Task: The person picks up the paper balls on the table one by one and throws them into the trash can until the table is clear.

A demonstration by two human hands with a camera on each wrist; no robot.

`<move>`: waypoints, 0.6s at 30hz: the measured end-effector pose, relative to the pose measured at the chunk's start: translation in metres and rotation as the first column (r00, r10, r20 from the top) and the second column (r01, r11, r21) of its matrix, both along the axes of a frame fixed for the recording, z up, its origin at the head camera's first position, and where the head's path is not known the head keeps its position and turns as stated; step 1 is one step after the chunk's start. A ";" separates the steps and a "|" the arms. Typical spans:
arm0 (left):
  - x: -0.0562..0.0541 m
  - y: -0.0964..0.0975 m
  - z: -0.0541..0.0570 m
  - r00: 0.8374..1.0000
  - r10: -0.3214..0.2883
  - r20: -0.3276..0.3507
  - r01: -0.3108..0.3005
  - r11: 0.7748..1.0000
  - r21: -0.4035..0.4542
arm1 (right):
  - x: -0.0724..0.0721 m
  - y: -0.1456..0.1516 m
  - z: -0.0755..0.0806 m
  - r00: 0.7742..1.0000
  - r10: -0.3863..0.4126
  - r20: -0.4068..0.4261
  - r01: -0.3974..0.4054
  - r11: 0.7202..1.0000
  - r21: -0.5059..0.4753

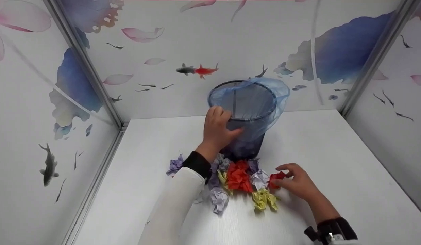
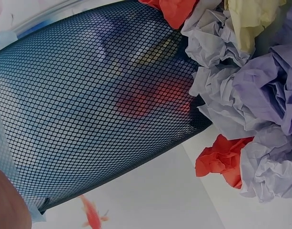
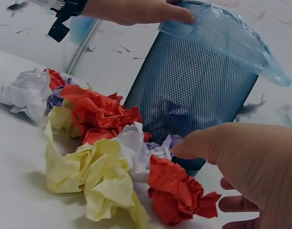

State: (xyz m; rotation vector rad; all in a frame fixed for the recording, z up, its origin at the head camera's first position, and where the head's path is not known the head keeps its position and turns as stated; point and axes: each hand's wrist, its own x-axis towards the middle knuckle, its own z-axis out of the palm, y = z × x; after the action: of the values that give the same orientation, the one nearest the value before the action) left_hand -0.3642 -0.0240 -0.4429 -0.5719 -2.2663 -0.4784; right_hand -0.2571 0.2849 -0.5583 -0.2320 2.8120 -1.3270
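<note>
A black mesh wastebasket (image 1: 242, 146) stands tilted on the table, lined with a blue plastic bag (image 1: 282, 98) folded over its rim. My left hand (image 1: 217, 131) grips the near left of that rim, thumb on the outside. Red and yellow patches show through the mesh in the left wrist view. My right hand (image 1: 299, 182) is around a small red crumpled paper (image 3: 176, 193), thumb by its top and fingers apart from it. Beside it lie a yellow crumpled paper (image 3: 100, 176), a white one (image 1: 259, 179) and a larger red one (image 1: 239, 177).
More crumpled papers lie in front of the basket, among them a pale one (image 1: 219, 200) and a purple one (image 1: 175, 165) by the left forearm. Printed panels with fish and petals (image 1: 156, 88) wall the white table (image 1: 146, 143) at the back and sides.
</note>
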 end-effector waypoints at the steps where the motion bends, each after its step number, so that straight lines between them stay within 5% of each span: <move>1: 0.000 0.000 0.000 1.000 0.001 0.000 -0.001 1.000 0.001 | 0.002 -0.001 -0.006 1.000 -0.005 0.023 0.005 1.000 -0.014; 6: 0.001 0.001 0.001 1.000 -0.008 0.004 0.008 1.000 0.005 | 0.009 -0.003 -0.026 0.993 -0.073 0.098 0.077 0.996 -0.044; 18: 0.001 0.001 0.002 1.000 -0.011 -0.010 0.011 1.000 0.021 | 0.011 0.002 -0.039 0.979 -0.176 0.100 0.191 0.967 -0.170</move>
State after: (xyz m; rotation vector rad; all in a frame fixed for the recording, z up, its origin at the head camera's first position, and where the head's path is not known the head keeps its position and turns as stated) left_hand -0.3628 -0.0233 -0.4409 -0.5747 -2.2474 -0.5033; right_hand -0.2465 0.2873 -0.5971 0.0829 2.7013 -1.5880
